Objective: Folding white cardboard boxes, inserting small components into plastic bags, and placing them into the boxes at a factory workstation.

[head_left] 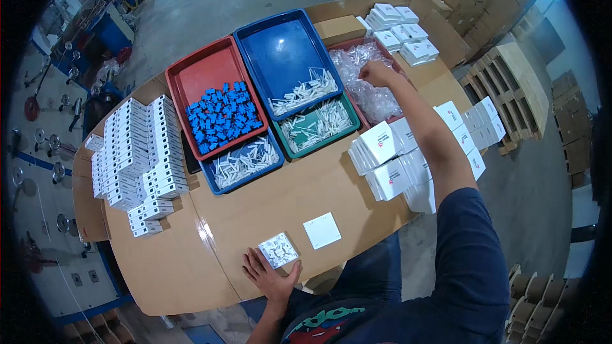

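My left hand rests at the near edge of the table, fingers spread, against a small square white box with white parts showing in its top. To the right of that box a flat white square plate lies by itself on the cardboard. My right arm stretches far forward, and my right hand is over a red tray heaped with clear plastic bags. Its fingers are curled together among the bags; what they pinch is too small to make out.
Red tray holds blue clips. Two blue trays and a green tray hold white plugs. White boxes are stacked left, printed white packets right, more packets far right. Wooden pallets stand beyond.
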### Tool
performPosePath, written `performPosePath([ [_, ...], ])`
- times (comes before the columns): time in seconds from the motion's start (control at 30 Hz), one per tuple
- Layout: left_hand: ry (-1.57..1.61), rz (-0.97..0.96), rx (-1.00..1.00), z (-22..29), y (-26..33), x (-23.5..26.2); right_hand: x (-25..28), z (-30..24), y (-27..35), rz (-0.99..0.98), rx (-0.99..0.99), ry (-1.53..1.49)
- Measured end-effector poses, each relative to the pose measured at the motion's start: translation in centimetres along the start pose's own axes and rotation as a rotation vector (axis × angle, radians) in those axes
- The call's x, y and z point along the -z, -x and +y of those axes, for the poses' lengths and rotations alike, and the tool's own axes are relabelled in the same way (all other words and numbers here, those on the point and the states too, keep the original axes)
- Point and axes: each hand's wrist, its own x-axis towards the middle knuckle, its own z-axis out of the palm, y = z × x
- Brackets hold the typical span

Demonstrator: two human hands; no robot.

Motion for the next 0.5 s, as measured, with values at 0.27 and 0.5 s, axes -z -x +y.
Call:
performPosePath([
  [0.27, -0.024, -0.04, 0.04, -0.7, 0.2, 0.3, 0.4, -3.2, -0.5, -0.218, -0.113, 0.098],
  [0.5, 0.065, 0.008, 0.088, 0.0, 0.0, 0.9, 4.7, -1.8, 3.3, 0.37, -0.227, -0.153],
])
